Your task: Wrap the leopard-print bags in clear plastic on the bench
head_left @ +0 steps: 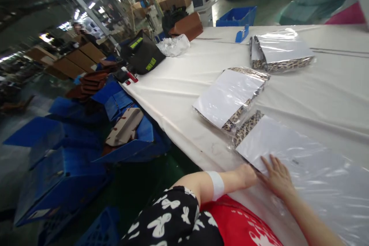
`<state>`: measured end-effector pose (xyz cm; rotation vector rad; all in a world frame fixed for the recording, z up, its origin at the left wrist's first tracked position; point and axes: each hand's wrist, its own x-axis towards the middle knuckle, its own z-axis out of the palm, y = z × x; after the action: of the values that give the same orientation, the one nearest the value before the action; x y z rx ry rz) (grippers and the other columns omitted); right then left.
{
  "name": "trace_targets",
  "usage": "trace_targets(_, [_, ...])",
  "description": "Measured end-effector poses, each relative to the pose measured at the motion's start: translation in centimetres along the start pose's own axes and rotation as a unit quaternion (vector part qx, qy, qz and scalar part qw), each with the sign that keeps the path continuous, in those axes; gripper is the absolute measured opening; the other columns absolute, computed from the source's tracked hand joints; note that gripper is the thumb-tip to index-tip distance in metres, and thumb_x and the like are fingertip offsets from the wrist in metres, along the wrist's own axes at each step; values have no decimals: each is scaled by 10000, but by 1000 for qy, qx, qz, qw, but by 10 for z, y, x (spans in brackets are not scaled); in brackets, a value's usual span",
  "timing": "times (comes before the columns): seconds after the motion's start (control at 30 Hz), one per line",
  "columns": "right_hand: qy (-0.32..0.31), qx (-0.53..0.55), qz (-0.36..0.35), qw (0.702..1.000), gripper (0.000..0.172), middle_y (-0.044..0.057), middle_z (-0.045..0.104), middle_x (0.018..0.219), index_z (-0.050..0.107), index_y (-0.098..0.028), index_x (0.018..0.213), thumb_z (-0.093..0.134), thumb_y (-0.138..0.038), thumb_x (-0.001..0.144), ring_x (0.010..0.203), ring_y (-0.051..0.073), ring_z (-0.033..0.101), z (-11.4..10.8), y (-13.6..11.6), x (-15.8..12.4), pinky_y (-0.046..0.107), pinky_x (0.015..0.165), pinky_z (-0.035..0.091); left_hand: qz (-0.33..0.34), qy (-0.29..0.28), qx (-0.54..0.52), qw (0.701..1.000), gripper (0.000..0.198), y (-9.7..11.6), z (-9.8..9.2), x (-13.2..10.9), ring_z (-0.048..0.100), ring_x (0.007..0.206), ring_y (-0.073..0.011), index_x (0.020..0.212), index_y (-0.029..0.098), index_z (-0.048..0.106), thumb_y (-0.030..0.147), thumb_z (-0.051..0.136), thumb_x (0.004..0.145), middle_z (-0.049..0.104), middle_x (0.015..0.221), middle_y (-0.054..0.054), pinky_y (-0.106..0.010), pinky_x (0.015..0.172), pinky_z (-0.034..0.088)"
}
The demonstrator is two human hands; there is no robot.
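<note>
A flat pack in clear plastic, with a white sheet on top and leopard-print material along one edge, lies at the near right of the table. On its white face my right hand rests flat, fingers spread. At the pack's near-left edge is my left hand, curled with its fingers mostly hidden; what it holds cannot be made out. Just beyond lies a second wrapped leopard-print pack, touching or nearly touching the first. Farther back sits a third wrapped pack.
White cloth covers the table. A black bag with yellow-green lettering, crumpled clear plastic and a small blue holder are on it. Blue boxes stand at the left, one holding a beige bag. A blue crate stands behind.
</note>
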<state>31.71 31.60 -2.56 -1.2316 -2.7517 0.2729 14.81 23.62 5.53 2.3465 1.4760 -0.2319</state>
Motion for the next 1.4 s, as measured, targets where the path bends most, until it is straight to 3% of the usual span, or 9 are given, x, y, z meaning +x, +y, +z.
trace_targets(0.2, [-69,-35,46,996,670,94,177,1580,329,-282,1471,506,-502,863,1449,270,153,-14,-9,3,451,1139,198,-94,-2,-18,995,178,-4,7,-13,656,811,-226,900,87,676,79,512,830,689,842,-119,-324,693,527])
trace_targets(0.33, [-84,-24,60,994,680,85,163,1585,327,-295,1473,528,-503,858,1454,265,135,-21,-14,6,437,1152,165,-5,92,11,996,245,-27,3,-15,579,1072,-217,1069,128,628,144,441,911,633,1144,-109,-357,928,478])
trace_targets(0.43, [-89,-16,62,994,691,81,151,1588,321,-304,1475,554,-473,847,1456,266,127,-23,-14,6,433,1155,151,45,140,74,986,233,-48,0,-11,488,1203,-227,1035,114,651,137,459,906,582,1245,-114,-372,1060,383])
trace_targets(0.63, [-85,-12,67,994,699,80,160,1586,321,-316,1474,567,-464,837,1453,266,142,-22,-13,6,439,1154,156,65,46,66,995,239,-59,-3,-7,561,1026,-213,954,98,693,128,464,891,661,991,-123,-357,998,425])
trace_targets(0.73, [-82,-13,64,995,694,73,159,1588,320,-319,1473,562,-479,843,1454,261,141,-20,-12,6,437,1156,158,10,-38,37,999,260,-45,3,-10,593,950,-242,951,75,693,83,448,863,664,967,-165,-371,839,499])
trace_targets(0.83, [-81,-15,63,995,689,72,162,1587,317,-315,1475,547,-501,851,1454,256,139,-17,-10,5,436,1158,156,-64,-65,26,995,268,-30,10,-17,612,963,-272,980,43,673,36,449,832,656,991,-201,-351,733,525])
trace_targets(1.0, [-85,-8,67,994,693,68,150,1590,312,-310,1476,540,-506,852,1455,259,133,-14,-9,5,444,1159,152,-183,-79,-16,980,308,-24,10,-29,668,844,-238,1104,79,599,55,403,868,656,954,-165,-321,661,541])
trace_targets(1.3, [-114,26,74,990,800,77,115,1596,280,-294,1490,623,-255,769,1458,269,96,-40,-17,7,431,1156,87,-124,-70,-72,987,300,-27,-7,-53,646,921,-237,947,94,654,47,373,854,651,1008,-160,-343,806,524])
trace_targets(1.4, [-116,25,92,989,797,85,154,1589,274,-256,1497,575,-179,762,1455,261,106,-47,-21,5,421,1157,85,-216,-57,-171,960,271,-17,-2,-67,639,927,-249,890,107,639,217,392,908,658,991,-160,-384,845,512])
